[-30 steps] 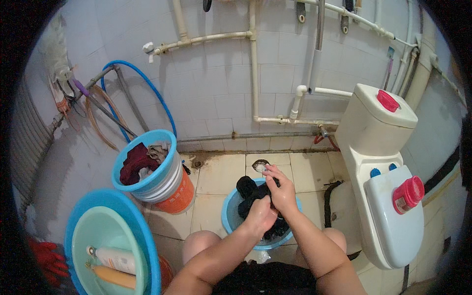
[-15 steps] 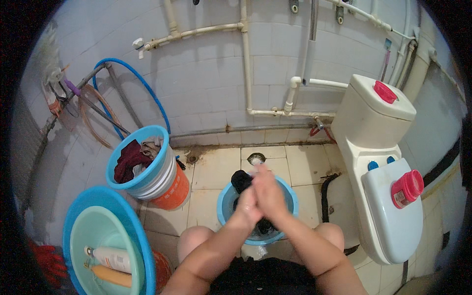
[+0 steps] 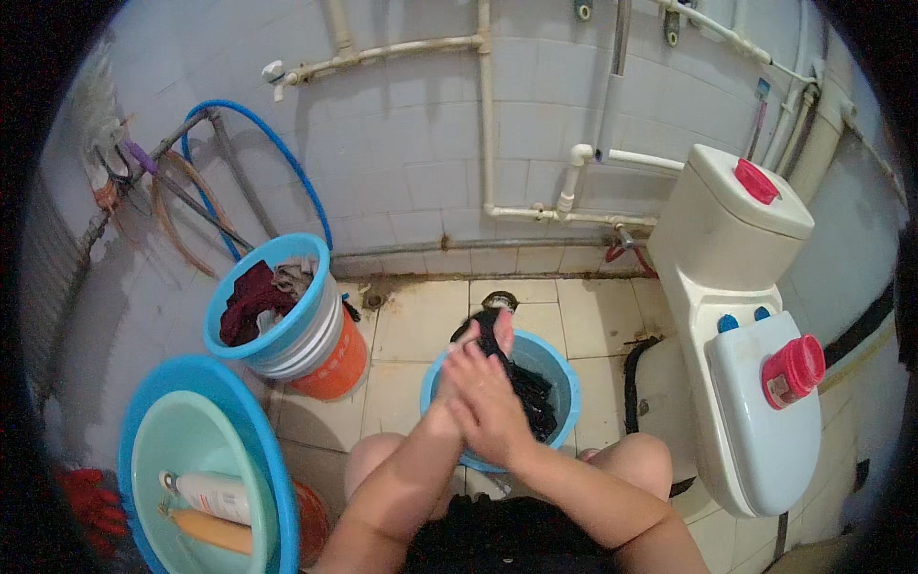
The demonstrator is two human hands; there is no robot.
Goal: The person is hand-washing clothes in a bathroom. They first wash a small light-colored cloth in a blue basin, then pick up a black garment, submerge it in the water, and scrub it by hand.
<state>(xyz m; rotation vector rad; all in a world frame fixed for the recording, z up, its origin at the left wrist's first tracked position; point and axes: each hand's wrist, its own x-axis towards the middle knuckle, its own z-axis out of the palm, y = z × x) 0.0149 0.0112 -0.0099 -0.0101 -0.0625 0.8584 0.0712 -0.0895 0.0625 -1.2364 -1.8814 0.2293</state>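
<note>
Tiled bathroom floor, both hands, left hand (image 3: 449, 383), right hand (image 3: 492, 407), pinching dark cloth (image 3: 490, 330) upright over blue basin (image 3: 564, 378).

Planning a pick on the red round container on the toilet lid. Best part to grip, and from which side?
Judging by its pose, grip the red round container across its curved side wall, coming from above. It stands on the closed white toilet lid near the right edge, with free space all round it. Both hands are in the blue basin, so nothing blocks the approach.

Bare floor (image 3: 421, 320) lay open between the stacked buckets (image 3: 287, 320) and the toilet (image 3: 746, 383); the small basin (image 3: 555, 378) sat between them.
</note>
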